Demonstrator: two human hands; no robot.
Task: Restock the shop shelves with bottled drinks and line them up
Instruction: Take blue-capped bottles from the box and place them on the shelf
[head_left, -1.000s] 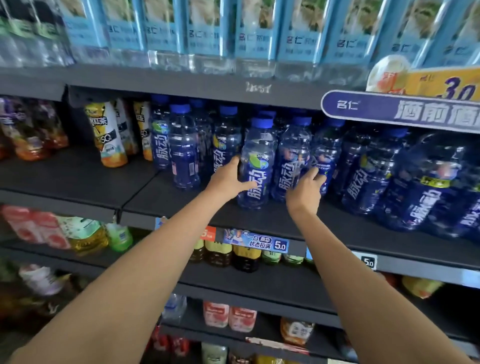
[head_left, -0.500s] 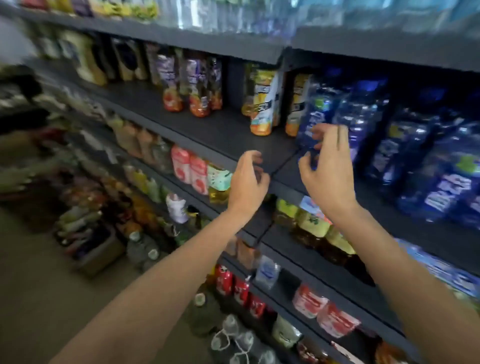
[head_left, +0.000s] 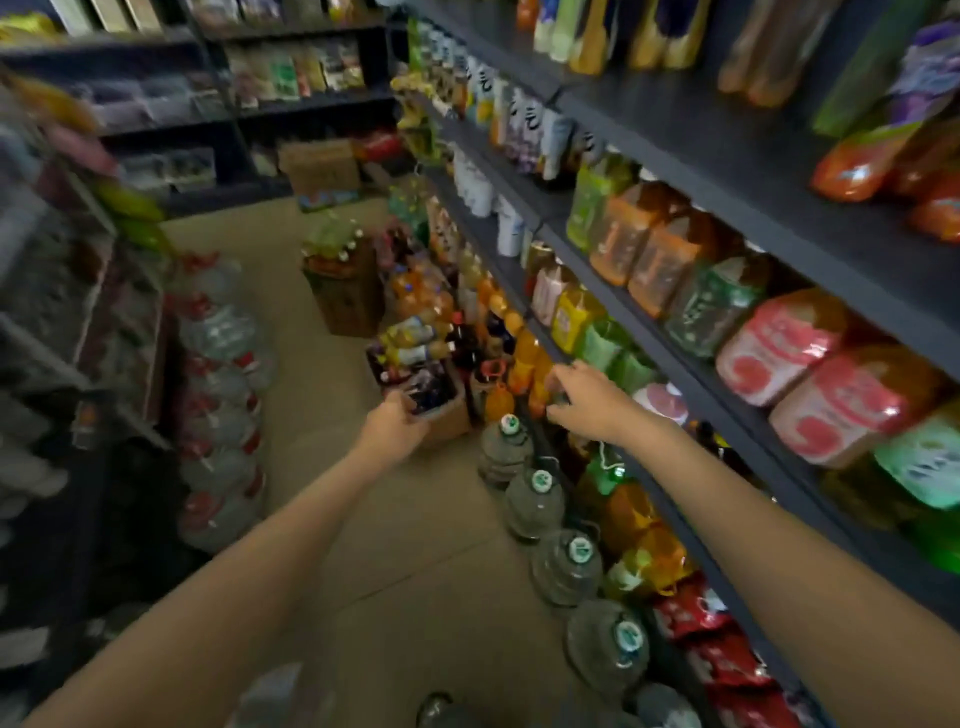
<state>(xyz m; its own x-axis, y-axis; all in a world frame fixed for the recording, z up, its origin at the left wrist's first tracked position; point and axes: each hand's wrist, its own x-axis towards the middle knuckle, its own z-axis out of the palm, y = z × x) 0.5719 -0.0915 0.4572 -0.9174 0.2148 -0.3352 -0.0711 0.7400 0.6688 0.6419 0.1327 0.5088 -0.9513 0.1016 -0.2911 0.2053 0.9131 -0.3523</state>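
Observation:
I face down the aisle, and the picture is blurred by motion. My left hand (head_left: 396, 431) reaches forward over the floor with loosely curled fingers and holds nothing. My right hand (head_left: 587, 400) is stretched out beside the lower shelf edge, its fingers relaxed and empty. Beyond both hands an open cardboard box (head_left: 449, 418) stands on the floor. It holds bottled drinks (head_left: 410, 340), some lying on top. The dark shelves (head_left: 727, 171) on my right carry rows of orange, green and pink bottled drinks.
Large water jugs (head_left: 535, 499) line the floor along the foot of the right shelves. More jugs with red caps (head_left: 218, 332) are stacked at the left shelving. Another box of bottles (head_left: 348, 301) stands farther down the aisle. Tan floor (head_left: 415, 545) lies between.
My view has swung left from the blue bottles on the shelf to the aisle floor. Both hands have come off those bottles and now reach out low, empty.

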